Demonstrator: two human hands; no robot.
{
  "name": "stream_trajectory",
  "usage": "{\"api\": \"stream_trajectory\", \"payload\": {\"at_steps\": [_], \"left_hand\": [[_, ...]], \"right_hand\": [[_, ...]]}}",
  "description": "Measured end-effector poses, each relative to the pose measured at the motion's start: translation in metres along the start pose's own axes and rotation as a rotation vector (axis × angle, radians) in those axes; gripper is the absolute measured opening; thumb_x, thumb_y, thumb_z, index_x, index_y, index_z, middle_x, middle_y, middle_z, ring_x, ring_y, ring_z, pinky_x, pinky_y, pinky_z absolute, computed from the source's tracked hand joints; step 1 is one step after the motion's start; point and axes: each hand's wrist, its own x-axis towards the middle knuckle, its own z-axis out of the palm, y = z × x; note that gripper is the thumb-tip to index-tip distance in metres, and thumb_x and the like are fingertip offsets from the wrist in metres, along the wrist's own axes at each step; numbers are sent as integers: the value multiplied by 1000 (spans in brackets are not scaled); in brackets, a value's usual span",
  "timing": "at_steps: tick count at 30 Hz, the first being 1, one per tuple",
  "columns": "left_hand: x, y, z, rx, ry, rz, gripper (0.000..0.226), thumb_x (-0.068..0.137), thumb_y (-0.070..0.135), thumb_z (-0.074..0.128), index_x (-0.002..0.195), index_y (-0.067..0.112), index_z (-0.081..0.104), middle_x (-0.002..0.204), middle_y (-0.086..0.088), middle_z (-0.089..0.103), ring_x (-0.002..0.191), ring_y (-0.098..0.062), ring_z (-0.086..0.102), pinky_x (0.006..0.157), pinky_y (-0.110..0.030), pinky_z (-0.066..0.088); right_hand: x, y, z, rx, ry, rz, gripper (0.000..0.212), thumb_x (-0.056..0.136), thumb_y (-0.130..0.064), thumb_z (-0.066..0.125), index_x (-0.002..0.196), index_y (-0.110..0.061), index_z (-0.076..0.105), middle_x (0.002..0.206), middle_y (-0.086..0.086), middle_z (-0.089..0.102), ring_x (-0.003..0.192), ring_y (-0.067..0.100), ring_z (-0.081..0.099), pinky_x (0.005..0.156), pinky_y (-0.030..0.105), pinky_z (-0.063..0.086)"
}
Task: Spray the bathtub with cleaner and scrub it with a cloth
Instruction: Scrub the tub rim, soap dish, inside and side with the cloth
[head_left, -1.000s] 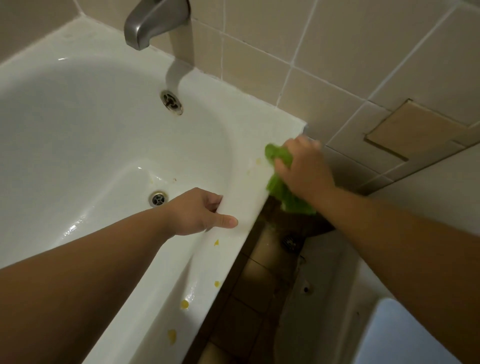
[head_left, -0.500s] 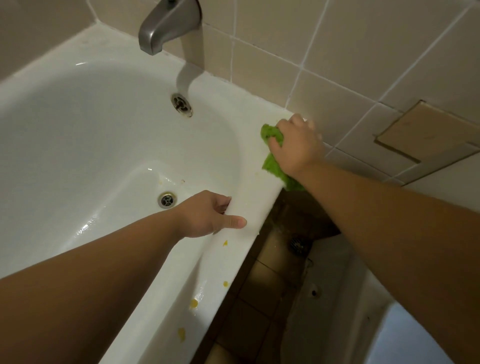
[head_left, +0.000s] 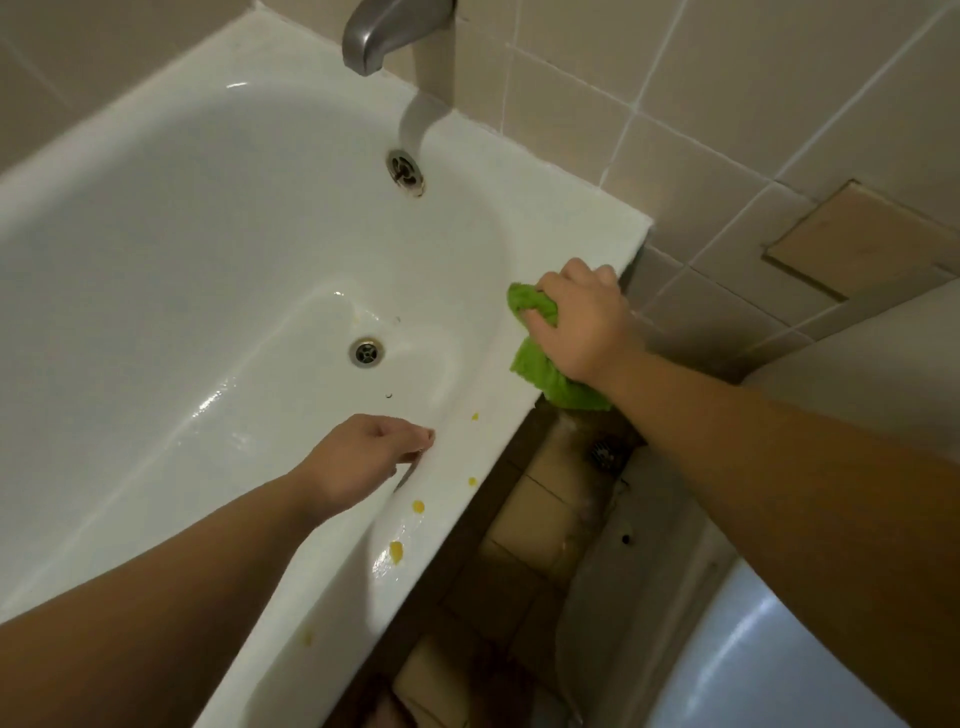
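Head view: scrubbing is the step in hand. The right hand (head_left: 582, 325) grips the bunched green cloth (head_left: 540, 371) on the bathtub (head_left: 467, 249) rim at its far right corner. The left hand (head_left: 371, 457) rests on the rim's inner edge, loosely curled, holding nothing. The rim's long axis runs near-left to far-right. Judged next: wipe nearer, over the yellow spots (head_left: 417, 506)

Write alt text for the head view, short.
A person's right hand grips a green cloth against the near rim of a white bathtub. The left hand rests at the rim's inner edge beside yellow spots; a metal spout overhangs the far end.
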Motion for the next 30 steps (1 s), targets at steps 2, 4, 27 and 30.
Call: {"api": "stream_trajectory", "payload": {"at_steps": [2,4,27,30], "left_hand": [[-19,-17,7,-9,98,12,37,75,62,65,102,40,80,114,25,73,116,-4,65,110,-35,45],[-41,-33,12,50,149,25,49,62,73,57,101,49,77,114,31,69,119,-1,60,110,-29,41],[-120,-142,21,170,201,103,87,54,79,72,132,45,54,122,25,58,112,1,57,93,-26,48],[-125,-148,19,190,217,101,88,53,80,70,131,41,57,119,23,60,108,2,58,90,-25,48]], "right_hand": [[-43,-32,4,80,4,-154,35,92,-45,54,95,-14,69,91,7,57,82,30,47,75,42,47],[-76,-51,7,136,-37,-324,28,92,-39,60,94,-12,70,89,6,58,78,26,43,73,38,41],[-137,-125,32,-8,-7,-172,26,94,-41,60,107,-21,71,105,8,58,91,34,50,66,36,44],[-110,-101,25,-90,-31,-139,35,96,-43,52,114,-18,70,108,11,58,94,35,51,74,37,44]]}}
